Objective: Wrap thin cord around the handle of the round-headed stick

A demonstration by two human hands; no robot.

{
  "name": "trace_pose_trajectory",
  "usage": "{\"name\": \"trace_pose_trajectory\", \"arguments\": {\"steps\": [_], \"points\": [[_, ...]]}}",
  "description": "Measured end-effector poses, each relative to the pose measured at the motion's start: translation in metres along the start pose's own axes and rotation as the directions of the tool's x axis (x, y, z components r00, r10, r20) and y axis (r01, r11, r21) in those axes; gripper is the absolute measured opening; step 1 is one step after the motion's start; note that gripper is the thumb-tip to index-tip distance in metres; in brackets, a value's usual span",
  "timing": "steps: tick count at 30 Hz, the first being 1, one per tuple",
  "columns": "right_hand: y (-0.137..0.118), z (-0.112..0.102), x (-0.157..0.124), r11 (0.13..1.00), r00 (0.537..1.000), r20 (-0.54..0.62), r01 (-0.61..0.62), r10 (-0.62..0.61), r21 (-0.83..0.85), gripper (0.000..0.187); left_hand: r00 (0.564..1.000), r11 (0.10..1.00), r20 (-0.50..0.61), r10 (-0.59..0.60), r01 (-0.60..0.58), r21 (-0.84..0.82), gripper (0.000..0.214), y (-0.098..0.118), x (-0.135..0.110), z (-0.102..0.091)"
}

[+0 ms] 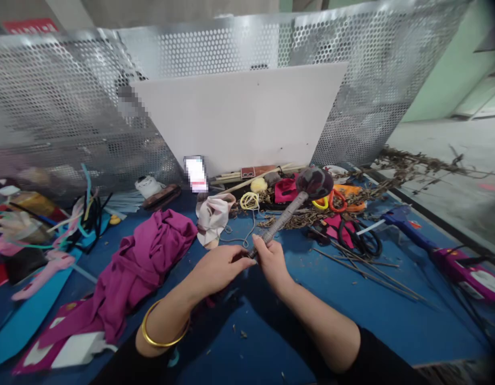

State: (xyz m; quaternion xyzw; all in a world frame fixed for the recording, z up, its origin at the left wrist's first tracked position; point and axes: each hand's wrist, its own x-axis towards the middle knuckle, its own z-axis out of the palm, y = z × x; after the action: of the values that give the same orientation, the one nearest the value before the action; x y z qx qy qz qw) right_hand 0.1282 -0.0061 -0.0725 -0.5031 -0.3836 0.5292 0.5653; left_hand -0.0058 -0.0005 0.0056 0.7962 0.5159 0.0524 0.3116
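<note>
A stick with a round, dark mottled head (314, 183) and a grey wrapped handle (285, 215) slants up and away to the right above the table. My right hand (274, 264) is closed around the lower part of its handle, thumb along the top. My left hand (219, 269), with a gold bangle at the wrist, pinches at the handle's bottom end; its fingertips are partly hidden. Beyond my hands, thin grey cord (247, 238) lies loose on the blue table. A crumpled pale cloth (215, 216) rests just past my left hand.
Purple cloth (151, 251) is heaped at left, near a white plug adapter (78, 350). Black-handled scissors (362, 238), thin sticks (375, 275) and a blue-and-purple glue gun (440, 259) lie at right. A lit phone (197, 174) leans against a white board (247, 115). Dried twigs (416, 160) overhang the right edge.
</note>
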Motion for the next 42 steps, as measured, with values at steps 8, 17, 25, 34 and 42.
{"name": "trace_pose_trajectory", "arguments": {"steps": [8,17,25,34,42], "points": [[-0.009,-0.010,0.001,0.979,0.988,-0.003,0.151,-0.153,-0.133,0.046,0.993,0.796,0.040,-0.110,0.112,-0.595,0.023,-0.008,-0.006,0.030],[-0.003,-0.009,-0.002,0.991,0.997,0.015,0.073,-0.072,-0.110,0.046,0.985,0.813,-0.135,-0.112,0.012,-0.583,0.024,-0.010,-0.015,0.038],[0.005,-0.008,-0.012,0.980,0.971,0.135,0.188,-0.196,0.067,0.051,0.936,0.819,-0.306,-0.172,-0.036,-0.572,0.021,-0.011,-0.015,0.037],[-0.004,-0.009,-0.030,0.857,0.848,0.218,0.509,-0.484,-0.078,0.037,0.909,0.820,-0.362,-0.205,-0.043,-0.571,0.025,-0.014,-0.012,0.031],[-0.014,-0.012,-0.038,0.719,0.750,0.330,0.654,-0.573,-0.237,0.033,0.886,0.852,-0.411,-0.213,-0.037,-0.523,0.031,-0.022,-0.007,0.040]]}}
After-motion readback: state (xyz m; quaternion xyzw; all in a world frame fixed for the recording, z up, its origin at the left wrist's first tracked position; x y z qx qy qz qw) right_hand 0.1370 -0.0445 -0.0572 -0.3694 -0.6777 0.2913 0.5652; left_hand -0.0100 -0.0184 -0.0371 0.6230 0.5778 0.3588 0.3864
